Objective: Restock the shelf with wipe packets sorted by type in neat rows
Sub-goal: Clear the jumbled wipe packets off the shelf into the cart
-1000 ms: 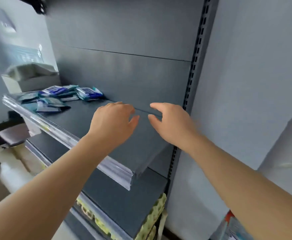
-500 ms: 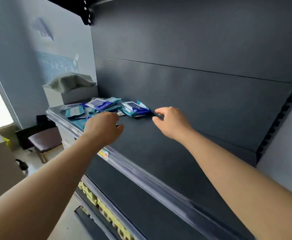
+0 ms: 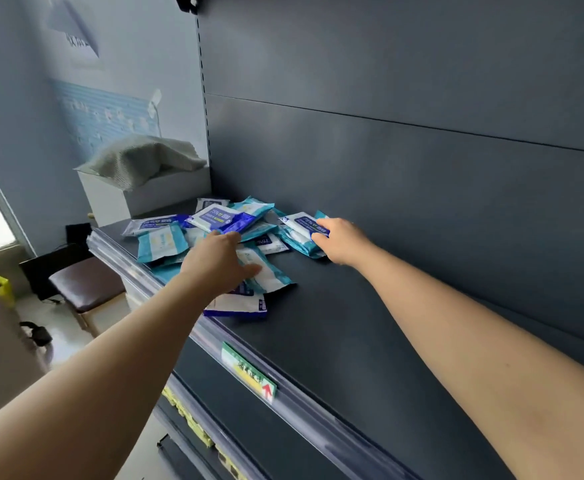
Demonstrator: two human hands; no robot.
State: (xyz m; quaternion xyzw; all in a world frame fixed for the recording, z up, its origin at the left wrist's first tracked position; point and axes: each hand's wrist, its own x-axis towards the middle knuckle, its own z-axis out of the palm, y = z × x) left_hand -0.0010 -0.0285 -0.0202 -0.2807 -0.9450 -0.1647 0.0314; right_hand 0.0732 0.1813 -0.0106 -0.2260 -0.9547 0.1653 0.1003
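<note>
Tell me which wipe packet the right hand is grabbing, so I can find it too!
Look at the dark grey shelf, where a messy pile of wipe packets lies at its left end. At the pile's right edge, near the back panel, the right hand pinches the blue-labelled packet. It is the rightmost one, white with a dark blue label, lying on teal packets.

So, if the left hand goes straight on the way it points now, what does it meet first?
Probably the blue-and-white wipe packet on top of the pile: the left hand points at it, fingertips almost at its near edge. Depth is unclear, so it may already touch.
</note>
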